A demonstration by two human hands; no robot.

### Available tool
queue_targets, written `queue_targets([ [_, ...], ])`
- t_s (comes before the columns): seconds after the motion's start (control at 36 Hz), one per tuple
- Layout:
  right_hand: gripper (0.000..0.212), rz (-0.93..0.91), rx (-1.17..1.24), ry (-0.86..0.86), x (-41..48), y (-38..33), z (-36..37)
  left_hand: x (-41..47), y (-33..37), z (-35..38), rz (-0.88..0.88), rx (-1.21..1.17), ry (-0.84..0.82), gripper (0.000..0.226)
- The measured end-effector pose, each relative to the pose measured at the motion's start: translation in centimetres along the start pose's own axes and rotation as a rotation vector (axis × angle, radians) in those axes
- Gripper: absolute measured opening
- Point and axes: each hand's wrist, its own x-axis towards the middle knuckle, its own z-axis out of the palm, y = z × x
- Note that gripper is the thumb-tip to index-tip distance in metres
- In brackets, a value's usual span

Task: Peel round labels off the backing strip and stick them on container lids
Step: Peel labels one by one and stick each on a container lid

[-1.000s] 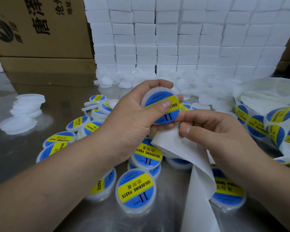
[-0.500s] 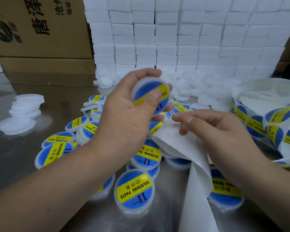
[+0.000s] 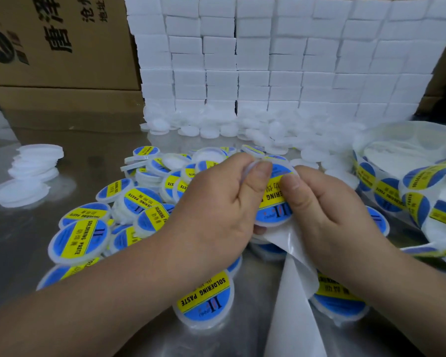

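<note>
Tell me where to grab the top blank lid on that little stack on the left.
Probably by its rim. The top lid is a thin flat disc lying level on a fanned stack, so come from above and pinch opposite edges. Its right edge seems to overhang the lids below, leaving room to hook under.

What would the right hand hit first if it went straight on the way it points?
The labelled lid gripped by the left hand: the right hand, holding the backing strip, points up and left at it, its thumb apparently touching the label.
</note>
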Motion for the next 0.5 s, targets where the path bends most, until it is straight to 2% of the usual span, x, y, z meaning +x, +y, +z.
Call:
queue_targets([
  [0.08,0.06,-0.007,-0.024,0.001,-0.05,0.0,-0.09,-0.12,0.15,0.01,-0.038,0.073,-0.001,0.037],
  [0.19,0.059,0.048,0.155,-0.004,-0.21,-0.33,-0.32,-0.23,0.32,-0.06,0.034,0.167,0.035,0.04],
  [0.31,0.079,0.035,0.076,0.003,-0.25,-0.43,-0.33,-0.17,0.59,-0.18,0.083,0.302,0.035,0.037],
  [0.39,0.066,0.029,0.011,0.028,-0.15,-0.31,-0.38,-0.08,0.59,-0.17,0.105,0.34,0.035,0.036],
  [0.5,0.064,0.018,-0.013,0.04,-0.13,-0.36,-0.32,-0.16,0.46,-0.2,0.095,0.267,0.013,0.04],
])
